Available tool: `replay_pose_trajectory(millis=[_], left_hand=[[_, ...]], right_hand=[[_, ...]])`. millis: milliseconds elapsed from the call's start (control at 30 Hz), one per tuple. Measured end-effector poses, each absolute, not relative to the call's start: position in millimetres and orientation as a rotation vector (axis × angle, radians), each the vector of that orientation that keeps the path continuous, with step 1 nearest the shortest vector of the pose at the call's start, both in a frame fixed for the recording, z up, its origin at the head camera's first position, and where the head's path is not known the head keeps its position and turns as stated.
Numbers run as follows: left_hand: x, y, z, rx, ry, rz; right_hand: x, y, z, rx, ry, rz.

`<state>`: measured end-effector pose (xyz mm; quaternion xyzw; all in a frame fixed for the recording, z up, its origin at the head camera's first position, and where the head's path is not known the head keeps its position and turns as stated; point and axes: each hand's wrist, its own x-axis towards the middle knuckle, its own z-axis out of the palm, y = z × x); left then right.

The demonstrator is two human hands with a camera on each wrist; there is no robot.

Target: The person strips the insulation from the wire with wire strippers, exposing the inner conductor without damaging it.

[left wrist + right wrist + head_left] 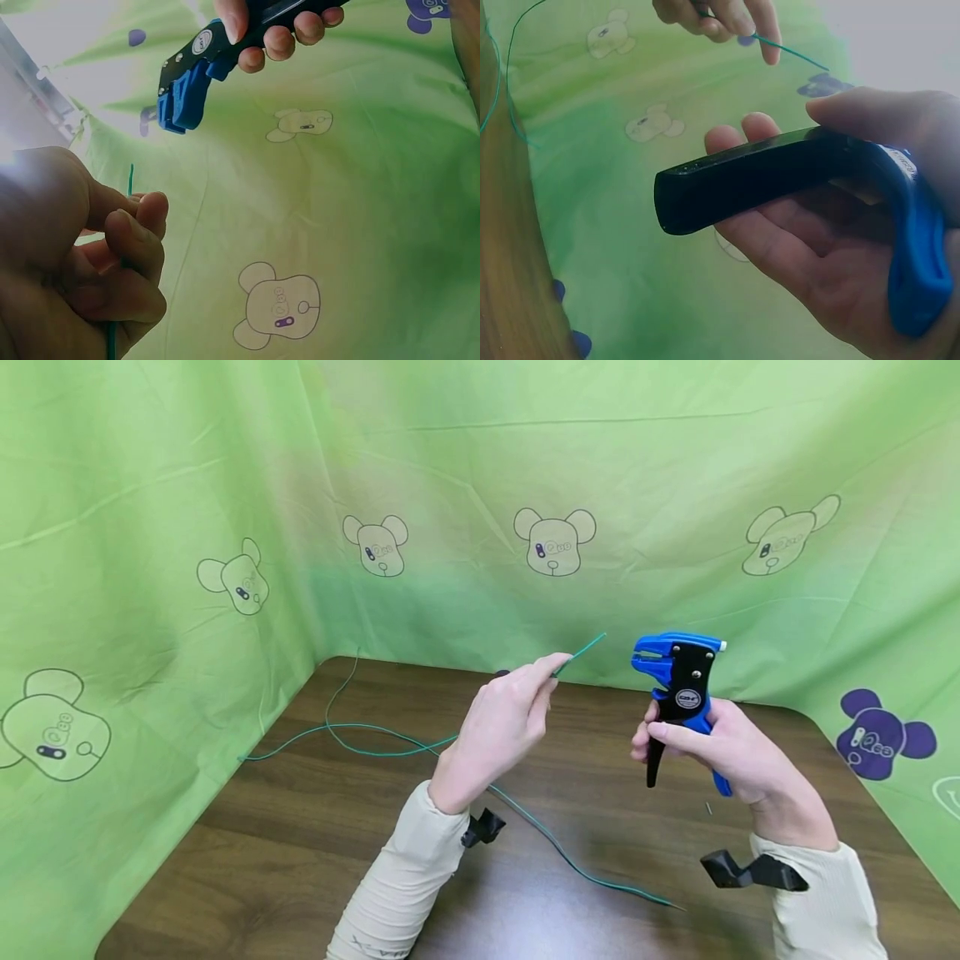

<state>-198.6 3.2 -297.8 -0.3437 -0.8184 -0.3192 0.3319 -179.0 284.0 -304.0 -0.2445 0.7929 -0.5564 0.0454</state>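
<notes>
Green cloth [465, 460] backs the left hand [498, 714] pinching green wire [588, 647] and right hand [738, 752] gripping a wire stripper [689, 677].

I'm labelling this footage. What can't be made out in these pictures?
Head view: part of the green wire, hidden by the left hand.
Head view: what the scrap on the table is; too small.
Left wrist view: one end of the blue-and-black tool, cut off by the top edge.

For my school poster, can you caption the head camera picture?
Above a brown table, the left hand pinches a green wire; the right hand grips a blue-and-black tool.
</notes>
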Motion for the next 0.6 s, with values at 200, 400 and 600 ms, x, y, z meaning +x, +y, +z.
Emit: replay_pose_trajectory(millis=[200,400,600], left_hand=[[-196,2,-297,-0.904,-2.126,-0.832],[-193,0,-295,-0.926,-2.116,-0.815],[-192,-1,-294,-0.928,-2.113,-0.799]], right_hand=[[-173,281,-299,-0.754,2.456,-1.677],[-171,276,-298,-0.854,2.231,-1.808],[-169,270,-296,-0.903,2.126,-1.825]])
